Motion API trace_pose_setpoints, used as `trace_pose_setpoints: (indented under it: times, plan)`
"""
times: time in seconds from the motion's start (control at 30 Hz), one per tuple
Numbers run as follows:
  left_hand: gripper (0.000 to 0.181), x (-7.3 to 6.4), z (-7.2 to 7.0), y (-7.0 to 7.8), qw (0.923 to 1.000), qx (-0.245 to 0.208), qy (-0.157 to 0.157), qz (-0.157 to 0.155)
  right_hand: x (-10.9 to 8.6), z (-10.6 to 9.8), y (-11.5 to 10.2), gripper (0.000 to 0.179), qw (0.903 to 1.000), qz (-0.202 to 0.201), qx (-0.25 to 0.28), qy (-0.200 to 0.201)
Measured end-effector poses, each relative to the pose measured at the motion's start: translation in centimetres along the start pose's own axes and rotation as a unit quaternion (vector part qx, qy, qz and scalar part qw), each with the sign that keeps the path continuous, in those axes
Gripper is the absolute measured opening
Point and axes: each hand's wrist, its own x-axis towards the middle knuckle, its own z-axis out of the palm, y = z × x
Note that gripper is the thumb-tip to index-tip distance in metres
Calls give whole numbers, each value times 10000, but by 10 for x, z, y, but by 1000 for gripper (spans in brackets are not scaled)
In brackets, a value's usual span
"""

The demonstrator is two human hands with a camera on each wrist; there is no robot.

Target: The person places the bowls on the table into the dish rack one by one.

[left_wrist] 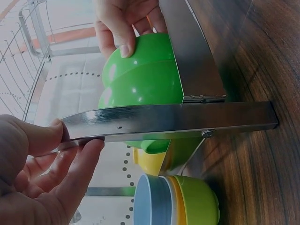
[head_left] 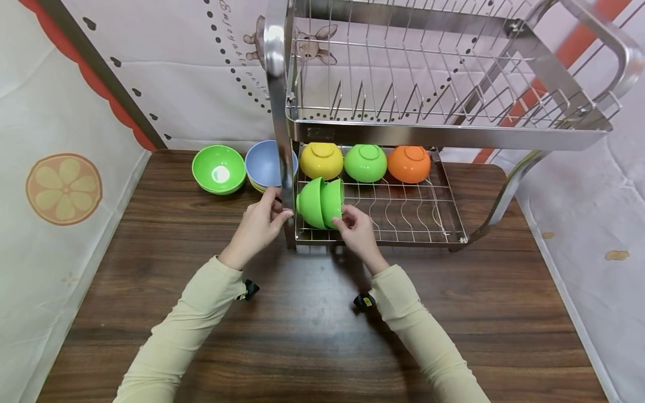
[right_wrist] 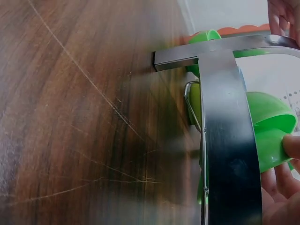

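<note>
Two green bowls (head_left: 311, 205) stand on their sides, one partly inside the other, at the left front of the rack's lower shelf (head_left: 403, 215). My right hand (head_left: 356, 226) pinches the rim of the right-hand bowl (head_left: 332, 202) between thumb and fingers. In the right wrist view, the thumb (right_wrist: 293, 146) lies on the bowl's side, with the fingers behind it. My left hand (head_left: 259, 221) grips the metal upright (left_wrist: 140, 121) of the dish rack. Its thumb and fingers are on either side of that post in the left wrist view.
Behind on the lower shelf sit upturned yellow (head_left: 321, 161), green (head_left: 365, 163) and orange (head_left: 409, 164) bowls. Left of the rack, a green bowl (head_left: 219, 168) stands beside a nested stack topped by a blue bowl (head_left: 263, 162). The wire upper tier (head_left: 448, 137) overhangs the shelf.
</note>
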Motion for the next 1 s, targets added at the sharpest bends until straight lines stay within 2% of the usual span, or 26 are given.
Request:
trace_pose_setpoints:
  times: [0.2,0.37,0.57,0.73,1.0]
  plan:
    - [33,0,1,-1,10000,-8,-29,-30,-3,1,-3,13,9997,-229,-106,40]
    - [33,0,1,-2,10000,-14,-75,-63,-3,1,1,16,9998,-186,-85,-72]
    - [33,0,1,-3,10000,7,-77,-23,-11,-6,-22,22,9994,-194,111,-261]
    - [32,0,1,-2,10000,28,-83,-31,-16,-17,-34,30,9979,-450,335,-315]
    - [32,0,0,-1,9999,79,-106,-61,-23,-50,-15,34,9950,-904,414,-95]
